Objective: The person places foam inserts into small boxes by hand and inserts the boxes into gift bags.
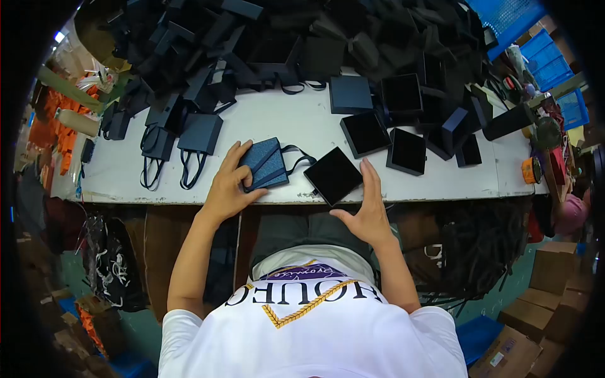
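Observation:
My left hand (228,189) is closed around the left side of a dark blue, glittery box (268,165), its thumb along the lower edge. Flat ribbon crosses the box's top, and a ribbon loop (297,154) trails off to the right. My right hand (372,214) is spread, thumb and fingers apart, around the right corner of a square box tray (334,176) with a black inside. Whether its fingertips touch the tray, I cannot tell. That tray lies turned cornerwise near the table's front edge.
More black-lined trays (407,151) lie to the right on the white table (302,120). Small dark blue boxes with ribbon loops (200,133) stand at the left. A big heap of dark boxes (302,53) covers the back. Cardboard cartons (535,309) stand on the floor at right.

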`<state>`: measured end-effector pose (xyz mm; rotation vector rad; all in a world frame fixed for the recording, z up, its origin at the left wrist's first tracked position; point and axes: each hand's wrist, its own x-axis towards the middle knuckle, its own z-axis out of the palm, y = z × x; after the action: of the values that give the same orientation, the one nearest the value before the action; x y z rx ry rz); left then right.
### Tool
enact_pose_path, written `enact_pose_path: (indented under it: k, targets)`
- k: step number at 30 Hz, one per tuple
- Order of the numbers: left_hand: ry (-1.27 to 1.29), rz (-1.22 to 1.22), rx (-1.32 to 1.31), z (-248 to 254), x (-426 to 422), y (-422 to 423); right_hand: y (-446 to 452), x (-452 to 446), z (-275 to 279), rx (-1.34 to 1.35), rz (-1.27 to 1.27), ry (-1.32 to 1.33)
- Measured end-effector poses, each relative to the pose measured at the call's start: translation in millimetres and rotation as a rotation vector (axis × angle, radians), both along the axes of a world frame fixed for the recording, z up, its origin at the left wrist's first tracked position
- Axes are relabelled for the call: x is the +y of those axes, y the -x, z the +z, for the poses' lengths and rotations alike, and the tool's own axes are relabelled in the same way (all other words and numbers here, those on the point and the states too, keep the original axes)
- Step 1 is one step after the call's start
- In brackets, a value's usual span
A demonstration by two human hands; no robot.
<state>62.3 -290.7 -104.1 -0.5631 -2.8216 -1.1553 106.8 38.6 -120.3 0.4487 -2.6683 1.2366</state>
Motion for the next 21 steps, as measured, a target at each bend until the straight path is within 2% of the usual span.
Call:
enact_pose_path:
  k: [4,10,14,18,21]
  targets:
    - [-0.045,-0.06,-0.009,4.1,-1.8,0.2,2.2,6.5,7.7,0.005,0.014,-0.045]
    - [0.004,-0.024,0.048,4.2,-1.8,-1.9,0.4,-18.3,21.7,0.123,-0.13,-0.336]
    - [0.084,0.03,0.08,10.9,-9.7,-4.5,13.2,-24.9,31.8,-0.04,0.06,-0.187]
    - [0.033,0.204,0.123,17.6,-29.6,-15.0,38.7,-22.4,39.9,-0.034,0.4,-0.248]
    - [0.06,0.236,0.21,25.7,-34.5,-23.3,56.5,-30.7,37.4,0.092,0.403,-0.39]
